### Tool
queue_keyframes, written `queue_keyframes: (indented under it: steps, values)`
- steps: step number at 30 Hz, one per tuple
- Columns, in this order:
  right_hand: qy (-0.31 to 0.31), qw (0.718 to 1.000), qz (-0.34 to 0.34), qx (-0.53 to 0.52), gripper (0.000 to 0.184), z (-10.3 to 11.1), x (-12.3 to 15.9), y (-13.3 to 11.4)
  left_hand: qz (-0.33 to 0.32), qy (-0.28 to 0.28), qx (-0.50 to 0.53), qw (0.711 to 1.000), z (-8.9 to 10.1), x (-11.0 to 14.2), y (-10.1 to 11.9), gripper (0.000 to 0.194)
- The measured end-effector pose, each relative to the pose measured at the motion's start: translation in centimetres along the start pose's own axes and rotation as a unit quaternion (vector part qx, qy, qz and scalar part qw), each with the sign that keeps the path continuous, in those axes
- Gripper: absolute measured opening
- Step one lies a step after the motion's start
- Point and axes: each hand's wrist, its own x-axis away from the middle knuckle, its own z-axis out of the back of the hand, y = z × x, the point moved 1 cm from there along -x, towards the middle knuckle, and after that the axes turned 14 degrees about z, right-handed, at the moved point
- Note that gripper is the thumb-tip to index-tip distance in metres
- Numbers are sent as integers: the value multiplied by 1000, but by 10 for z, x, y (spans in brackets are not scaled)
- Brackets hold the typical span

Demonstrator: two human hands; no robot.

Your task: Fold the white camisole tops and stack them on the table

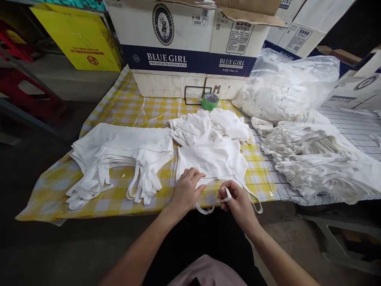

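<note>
I'm in a garment workshop: stacked white camisoles [127, 139], heaped garments [205, 125] and a Blue Girl beer carton [190, 43] crowd my gingham-covered bench [53, 204].

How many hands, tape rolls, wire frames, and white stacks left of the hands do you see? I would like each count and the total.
Hands (left hand, right hand): 2
Tape roll: 1
Wire frame: 1
White stack: 1
Total: 5

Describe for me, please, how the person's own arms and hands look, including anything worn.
No glove covers the grip of the left hand or right hand. Both forearms are bare and taper toward the hands, with no sleeve, watch or bracelet in view.
</note>
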Motion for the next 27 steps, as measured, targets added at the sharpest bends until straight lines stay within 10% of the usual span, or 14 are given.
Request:
queue_keyframes:
  steps: [11,19,27]
  values:
    - [33,965,-119,-231,29,1,-26,10,-166,2,-241,956,-14,-38,-17,22]
    - [14,1000,-7,14,21,-4,-42,9,-58,-18,-103,993,-10,-47,-21,14]
    - [-6,961,142,237,13,-23,-69,20,-26,-32,-61,997,-11,-52,-23,17]
